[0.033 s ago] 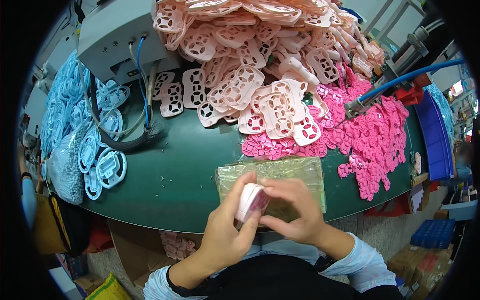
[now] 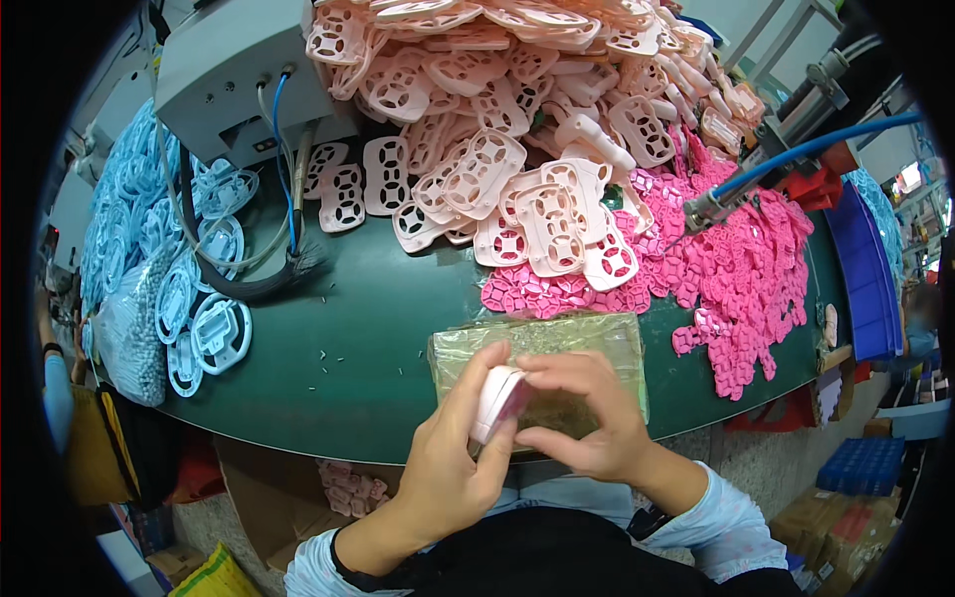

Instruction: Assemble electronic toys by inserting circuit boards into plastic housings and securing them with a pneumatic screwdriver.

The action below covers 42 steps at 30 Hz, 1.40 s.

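My left hand [image 2: 458, 448] is closed around a pale pink plastic part [image 2: 493, 400], tilted on edge above the block. A brighter pink insert shows on its right side, partly hidden by my fingers. My right hand [image 2: 597, 418] is curved, its thumb and fingers apart. Its upper fingertips touch the far end of the part, while the thumb tip is close to my left thumb. Beneath both hands lies a flat block wrapped in yellowish clear film [image 2: 597, 343].
Pale pink perforated parts [image 2: 477, 169] are heaped at the back, beside bright pink lattice pieces [image 2: 746, 269]. Light blue ring parts [image 2: 221, 333] lie left, near a grey machine box [image 2: 239, 90] with cables. A metal tool on an arm [image 2: 711, 209] hangs at right. A blue bin [image 2: 860, 269] stands beyond.
The pale pink part has turned slightly, and less of its bright pink side shows. My right fingers have shifted a little; the left hand has hardly moved.
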Available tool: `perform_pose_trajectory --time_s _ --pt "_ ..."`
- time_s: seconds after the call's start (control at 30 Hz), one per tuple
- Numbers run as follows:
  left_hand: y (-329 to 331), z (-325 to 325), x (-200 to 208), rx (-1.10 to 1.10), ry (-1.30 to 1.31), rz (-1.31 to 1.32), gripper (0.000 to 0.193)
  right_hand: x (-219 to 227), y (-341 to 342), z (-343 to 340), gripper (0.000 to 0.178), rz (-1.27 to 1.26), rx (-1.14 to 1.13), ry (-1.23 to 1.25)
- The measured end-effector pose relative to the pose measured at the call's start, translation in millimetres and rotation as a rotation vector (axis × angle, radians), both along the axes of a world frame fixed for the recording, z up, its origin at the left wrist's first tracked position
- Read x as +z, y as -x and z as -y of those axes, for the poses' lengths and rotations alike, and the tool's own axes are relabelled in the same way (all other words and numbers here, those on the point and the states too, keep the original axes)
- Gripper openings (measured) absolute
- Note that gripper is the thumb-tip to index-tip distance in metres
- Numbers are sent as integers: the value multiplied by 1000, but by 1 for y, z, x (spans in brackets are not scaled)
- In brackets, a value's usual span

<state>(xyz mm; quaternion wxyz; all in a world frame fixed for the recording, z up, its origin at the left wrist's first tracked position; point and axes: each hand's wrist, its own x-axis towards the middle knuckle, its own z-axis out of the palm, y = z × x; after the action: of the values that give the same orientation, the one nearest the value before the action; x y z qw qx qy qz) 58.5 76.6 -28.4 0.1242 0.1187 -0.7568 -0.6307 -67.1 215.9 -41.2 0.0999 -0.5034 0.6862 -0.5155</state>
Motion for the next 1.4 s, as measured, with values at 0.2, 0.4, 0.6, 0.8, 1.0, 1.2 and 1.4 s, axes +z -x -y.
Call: perform_pose_trajectory --time_s 0.2,0.4,0.6,0.8,1.0,1.2,1.4 --pt "-4 0 9 -59 256 -4 81 12 9 29 30 710 183 195" --pt "-1 -7 9 -84 340 -44 85 17 -11 63 30 812 -16 241" --pt "4 -3 2 -45 438 -96 87 6 -9 85 34 796 -139 279" --pt "0 -6 -5 48 71 94 93 14 -7 64 38 1119 -61 183" --pt "2 -13 -15 -41 342 -98 98 11 -5 61 40 994 -59 257" --pt "0 -16 -14 31 193 -39 92 12 -7 65 40 1033 -66 205" --pt "-11 4 3 111 -877 -223 53 15 7 22 21 535 -49 149"
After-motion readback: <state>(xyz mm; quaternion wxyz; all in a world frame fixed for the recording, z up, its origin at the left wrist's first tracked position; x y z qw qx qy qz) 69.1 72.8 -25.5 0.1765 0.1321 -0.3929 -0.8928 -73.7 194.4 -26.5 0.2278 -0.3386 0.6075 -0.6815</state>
